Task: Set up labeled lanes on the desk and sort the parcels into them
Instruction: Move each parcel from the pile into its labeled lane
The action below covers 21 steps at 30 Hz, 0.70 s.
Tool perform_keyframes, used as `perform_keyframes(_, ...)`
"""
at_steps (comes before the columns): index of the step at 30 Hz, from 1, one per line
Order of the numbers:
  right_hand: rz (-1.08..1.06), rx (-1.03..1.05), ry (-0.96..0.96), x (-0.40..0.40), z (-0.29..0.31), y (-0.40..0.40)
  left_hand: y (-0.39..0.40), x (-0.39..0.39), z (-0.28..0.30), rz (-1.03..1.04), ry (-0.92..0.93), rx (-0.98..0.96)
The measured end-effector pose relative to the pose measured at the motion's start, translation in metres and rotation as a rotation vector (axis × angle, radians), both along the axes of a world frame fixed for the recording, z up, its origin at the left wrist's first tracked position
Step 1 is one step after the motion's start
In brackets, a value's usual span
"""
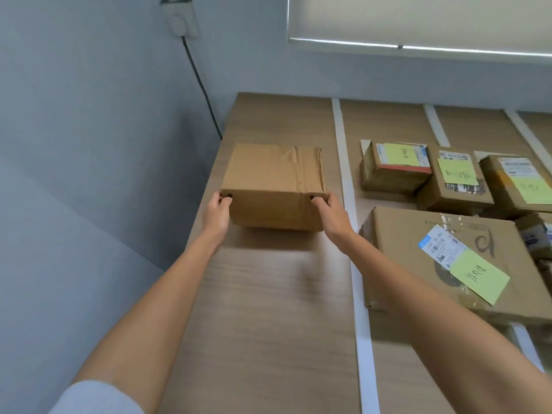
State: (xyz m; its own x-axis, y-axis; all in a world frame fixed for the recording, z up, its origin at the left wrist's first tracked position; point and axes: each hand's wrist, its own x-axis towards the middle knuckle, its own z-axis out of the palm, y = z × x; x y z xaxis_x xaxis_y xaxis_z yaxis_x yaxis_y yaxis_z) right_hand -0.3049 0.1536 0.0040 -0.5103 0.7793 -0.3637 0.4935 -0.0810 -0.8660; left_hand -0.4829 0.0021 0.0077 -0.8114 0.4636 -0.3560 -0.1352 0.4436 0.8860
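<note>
Brown cardboard, the plain parcel (273,185) sits in the leftmost lane of the tabletop (268,309), left of the white tape strip (348,192). It lies straight ahead, between both hands: left hand (217,211) and right hand (328,212) grip its near corners, fingers curled on. No containers show; the labelled parcels (394,168) sit right of the strip.

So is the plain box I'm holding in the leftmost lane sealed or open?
Sealed. The plain box shows its top flaps lying flat and closed, with clear tape along the seam. The left hand and right hand grip its near corners.
</note>
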Motion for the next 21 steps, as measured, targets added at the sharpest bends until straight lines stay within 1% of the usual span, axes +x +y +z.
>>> perform_keyframes(4, 0.018, 0.065, 0.069, 0.014, 0.035, -0.005, -0.005, 0.011, 0.039, 0.028, 0.025, 0.137)
perform_keyframes(7, -0.007, 0.073, 0.13, 0.031, 0.065, -0.013, -0.013, 0.027, 0.074, 0.012, 0.057, 0.169)
perform_keyframes(12, -0.028, 0.095, 0.306, 0.083, 0.121, -0.027, -0.027, 0.072, 0.133, -0.027, 0.11, 0.267)
perform_keyframes(14, -0.025, 0.098, 0.347, 0.108, 0.142, -0.031, -0.031, 0.096, 0.151, -0.054, 0.129, 0.296)
perform_keyframes(17, -0.012, 0.123, 0.365, 0.148, 0.163, -0.036, -0.037, 0.136, 0.17, -0.112, 0.155, 0.312)
perform_keyframes(21, -0.041, 0.169, 0.416, 0.208, 0.177, -0.044, -0.039, 0.194, 0.179, -0.136, 0.136, 0.337)
